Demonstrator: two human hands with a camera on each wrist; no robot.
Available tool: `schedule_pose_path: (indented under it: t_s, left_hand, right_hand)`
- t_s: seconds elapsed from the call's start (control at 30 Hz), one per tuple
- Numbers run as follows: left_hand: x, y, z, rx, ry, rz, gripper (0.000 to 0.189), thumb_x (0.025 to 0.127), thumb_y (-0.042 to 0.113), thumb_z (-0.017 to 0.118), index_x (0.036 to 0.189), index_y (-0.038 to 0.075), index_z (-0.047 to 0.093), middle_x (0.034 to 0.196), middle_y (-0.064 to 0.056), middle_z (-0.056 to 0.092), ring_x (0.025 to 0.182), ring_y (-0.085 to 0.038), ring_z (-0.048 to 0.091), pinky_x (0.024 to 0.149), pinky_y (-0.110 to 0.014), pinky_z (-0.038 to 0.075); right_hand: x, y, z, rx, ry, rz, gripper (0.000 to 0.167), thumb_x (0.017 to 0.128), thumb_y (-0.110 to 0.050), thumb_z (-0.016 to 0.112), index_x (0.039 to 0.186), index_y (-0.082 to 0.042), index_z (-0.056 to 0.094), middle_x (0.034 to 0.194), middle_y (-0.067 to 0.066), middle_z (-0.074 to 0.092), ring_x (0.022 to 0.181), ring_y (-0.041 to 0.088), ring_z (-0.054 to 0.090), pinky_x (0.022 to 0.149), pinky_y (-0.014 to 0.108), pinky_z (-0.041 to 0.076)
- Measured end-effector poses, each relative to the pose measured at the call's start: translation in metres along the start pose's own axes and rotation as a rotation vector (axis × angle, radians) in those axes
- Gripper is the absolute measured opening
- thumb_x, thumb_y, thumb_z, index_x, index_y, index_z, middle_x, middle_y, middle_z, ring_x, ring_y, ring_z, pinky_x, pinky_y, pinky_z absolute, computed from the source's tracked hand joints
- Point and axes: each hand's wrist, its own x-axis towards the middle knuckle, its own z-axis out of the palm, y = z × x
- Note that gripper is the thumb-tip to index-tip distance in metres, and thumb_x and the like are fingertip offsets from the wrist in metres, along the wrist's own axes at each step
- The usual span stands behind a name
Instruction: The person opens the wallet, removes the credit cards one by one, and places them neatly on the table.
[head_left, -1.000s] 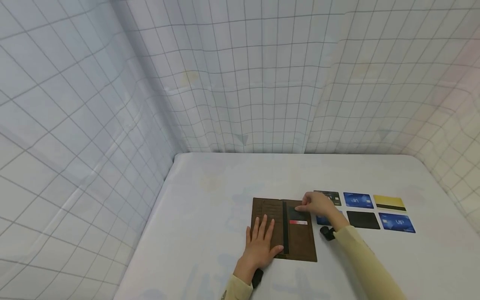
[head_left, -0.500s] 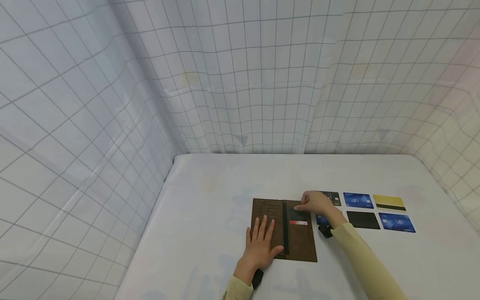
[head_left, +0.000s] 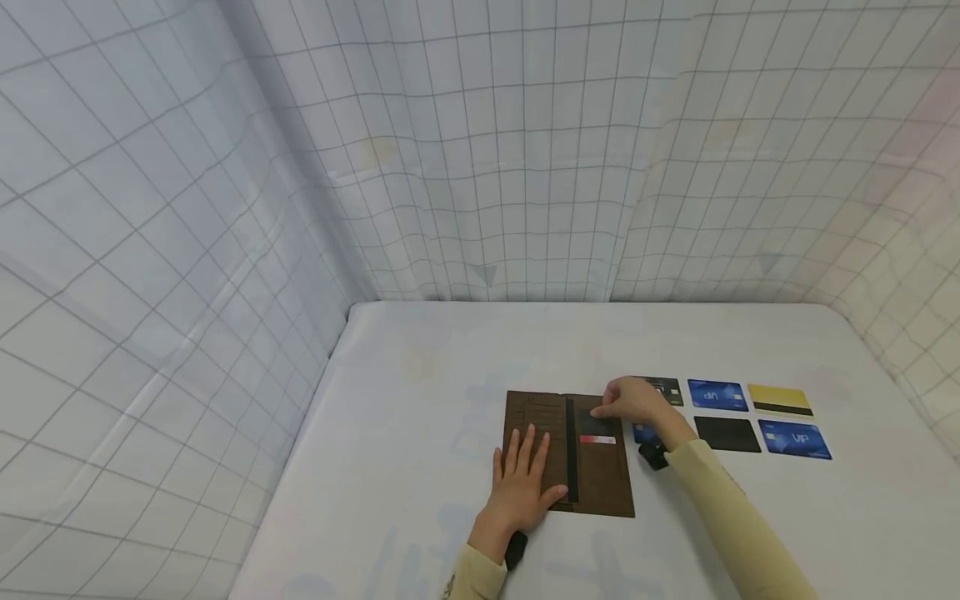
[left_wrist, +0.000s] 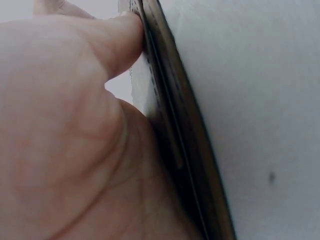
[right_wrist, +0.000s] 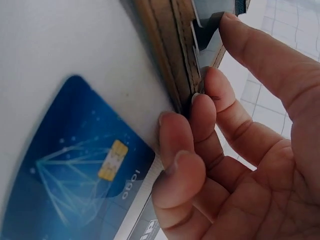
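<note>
An open brown wallet (head_left: 603, 483) lies flat on the white table in the head view. My left hand (head_left: 517, 492) rests spread on its left half, fingers straight, palm at the lower edge. In the left wrist view the left thumb (left_wrist: 120, 42) lies against the wallet's edge (left_wrist: 185, 120). My right hand (head_left: 633, 402) is at the upper right of the wallet. Its thumb (right_wrist: 245, 40) presses on the clear window pocket (head_left: 588, 423), at a dark notch, while the other fingers curl at the wallet's edge. A red-and-white strip (head_left: 597, 439) shows below the window.
Right of the wallet lie two rows of cards: a dark card with a chip (head_left: 667, 389), blue cards (head_left: 717, 396), a yellow card (head_left: 780, 398) and a black card (head_left: 727, 434). My right wrist partly covers a blue card (right_wrist: 75, 170). Gridded white curtains (head_left: 487, 167) surround the table.
The head view has tilted slightly, so the wallet and cards sit a little higher in it. Both hands keep their places on the wallet, the right thumb still at the window pocket.
</note>
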Motion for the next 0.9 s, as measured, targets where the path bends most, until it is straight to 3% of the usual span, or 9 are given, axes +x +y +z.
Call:
schedule_pose_path:
  t_s: [0.23, 0.6, 0.9]
  left_hand:
    - [0.000, 0.005, -0.006, 0.015, -0.026, -0.011, 0.076, 0.095, 0.053, 0.044, 0.153, 0.012, 0.014, 0.157, -0.012, 0.003, 0.142, -0.033, -0.003, 0.106, -0.059, 0.002]
    - [-0.001, 0.009, -0.012, 0.009, -0.022, -0.012, 0.074, 0.096, 0.048, 0.047, 0.151, 0.008, 0.019, 0.156, -0.015, 0.008, 0.142, -0.035, 0.002, 0.106, -0.059, 0.004]
    - [0.000, 0.007, -0.007, 0.025, -0.025, -0.021, 0.075, 0.095, 0.051, 0.046, 0.152, 0.011, 0.017, 0.157, -0.013, 0.005, 0.142, -0.033, 0.000, 0.107, -0.058, 0.003]
  right_hand:
    - [0.002, 0.002, -0.001, 0.005, -0.037, 0.005, 0.028, 0.080, -0.033, 0.076, 0.075, -0.010, 0.060, 0.071, 0.001, 0.055, 0.065, 0.018, 0.048, 0.057, 0.032, 0.040]
    - [0.008, 0.011, -0.005, 0.000, -0.097, -0.100, 0.028, 0.084, -0.033, 0.072, 0.073, -0.010, 0.060, 0.069, -0.001, 0.052, 0.063, 0.015, 0.044, 0.057, 0.031, 0.037]
    - [0.009, 0.012, -0.003, -0.005, -0.062, -0.053, 0.028, 0.085, -0.032, 0.072, 0.077, -0.007, 0.062, 0.074, 0.001, 0.055, 0.068, 0.017, 0.047, 0.060, 0.033, 0.040]
